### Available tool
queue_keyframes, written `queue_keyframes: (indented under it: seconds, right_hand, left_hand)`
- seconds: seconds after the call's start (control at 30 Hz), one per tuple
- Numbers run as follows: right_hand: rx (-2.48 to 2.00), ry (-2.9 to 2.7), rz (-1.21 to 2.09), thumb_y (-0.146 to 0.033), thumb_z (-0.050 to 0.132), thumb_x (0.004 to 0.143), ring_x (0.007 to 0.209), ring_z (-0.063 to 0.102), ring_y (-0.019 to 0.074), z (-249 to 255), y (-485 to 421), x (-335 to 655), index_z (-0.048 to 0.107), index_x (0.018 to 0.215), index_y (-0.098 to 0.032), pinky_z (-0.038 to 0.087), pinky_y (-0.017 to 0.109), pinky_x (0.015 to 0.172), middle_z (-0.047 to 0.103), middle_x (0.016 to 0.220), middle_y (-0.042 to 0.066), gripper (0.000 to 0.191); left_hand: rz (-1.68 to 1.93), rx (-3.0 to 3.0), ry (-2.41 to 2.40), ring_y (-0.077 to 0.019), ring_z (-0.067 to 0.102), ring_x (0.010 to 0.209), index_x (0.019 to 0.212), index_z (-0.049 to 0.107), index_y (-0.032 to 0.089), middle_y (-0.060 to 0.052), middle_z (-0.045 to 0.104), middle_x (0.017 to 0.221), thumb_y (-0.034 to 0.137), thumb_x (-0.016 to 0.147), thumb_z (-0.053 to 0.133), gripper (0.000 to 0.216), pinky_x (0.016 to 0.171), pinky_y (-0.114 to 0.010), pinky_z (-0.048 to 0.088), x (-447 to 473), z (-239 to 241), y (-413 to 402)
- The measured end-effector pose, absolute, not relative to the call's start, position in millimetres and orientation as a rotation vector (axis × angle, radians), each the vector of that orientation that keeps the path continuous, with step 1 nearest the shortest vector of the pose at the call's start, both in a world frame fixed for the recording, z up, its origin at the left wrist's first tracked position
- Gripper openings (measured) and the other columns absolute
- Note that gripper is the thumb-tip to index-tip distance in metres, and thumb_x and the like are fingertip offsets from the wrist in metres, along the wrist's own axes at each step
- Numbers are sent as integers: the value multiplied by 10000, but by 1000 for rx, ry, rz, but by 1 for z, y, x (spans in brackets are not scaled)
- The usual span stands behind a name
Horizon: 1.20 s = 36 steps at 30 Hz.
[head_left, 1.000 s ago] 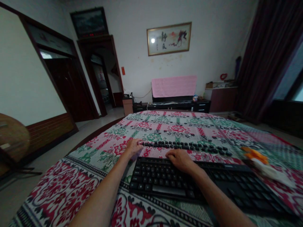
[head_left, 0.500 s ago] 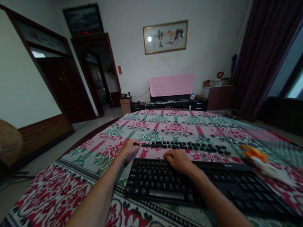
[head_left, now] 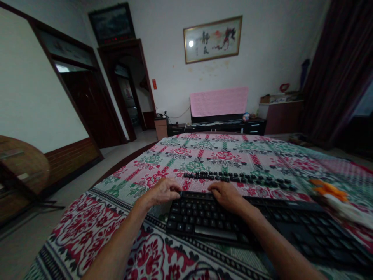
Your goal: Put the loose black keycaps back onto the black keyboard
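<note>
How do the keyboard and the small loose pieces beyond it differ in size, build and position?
The keyboard is one long, broad body; the loose pieces are many, each far smaller than the keyboard. The keyboard lies nearer the camera, while the loose pieces lie in uneven rows beyond its far edge. Both are mostly black and rest on the patterned cloth.

Home living room: curtain, framed picture, floral tablecloth.

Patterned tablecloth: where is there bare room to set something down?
Bare tablecloth stretches beyond the loose keycaps to its far edge, and left of the left hand. It is crowded around the keyboard: both hands, the right hand included, at its far edge, keycaps beyond, an orange item toward the right.
</note>
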State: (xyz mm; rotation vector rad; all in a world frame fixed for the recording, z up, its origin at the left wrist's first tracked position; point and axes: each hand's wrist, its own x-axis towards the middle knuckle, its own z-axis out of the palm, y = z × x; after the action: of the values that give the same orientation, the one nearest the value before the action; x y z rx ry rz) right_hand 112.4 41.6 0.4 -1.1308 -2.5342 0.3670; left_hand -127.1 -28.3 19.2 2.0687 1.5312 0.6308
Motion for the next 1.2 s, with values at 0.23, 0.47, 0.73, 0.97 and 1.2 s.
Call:
queue_keyframes:
  seconds: [0.23,0.47,0.73,0.97,1.2]
  right_hand:
    - [-936,-2460,354,-154,404,705,828,514,151,12,23,91,611,885,-188,348,237,748,604,876,46,276]
    - [-730,-2510,515,-144,470,658,673,509,121,8,18,56,613,779,-192,347,210,602,603,733,9,194]
    - [-584,-2467,564,-167,506,663,678,493,122,8,11,52,596,782,-189,322,215,602,589,718,0,150]
    - [-620,-2422,525,-142,475,681,682,500,124,2,12,47,591,791,-170,330,216,609,592,732,24,163]
    - [-629,-2413,505,-148,506,655,665,486,119,-1,13,45,579,762,-175,332,218,594,572,705,11,133]
  left_hand:
    - [526,2215,1543,-111,492,698,783,619,150,0,578,703,193,626,517,192,604,-183,348,-120,22,-30]
    - [569,2132,1667,-84,473,605,848,558,152,17,552,680,210,615,501,247,532,-174,334,-125,15,-31]
    - [645,2180,1646,-65,451,584,848,500,159,38,524,668,192,610,495,241,504,-157,321,-121,20,-33]
    - [718,2112,1517,-62,462,597,840,502,146,27,528,682,172,630,486,213,514,-149,336,-121,17,-31]
    - [711,2002,1568,-85,492,633,824,577,134,-1,575,706,220,659,473,213,548,-167,363,-131,16,-30]
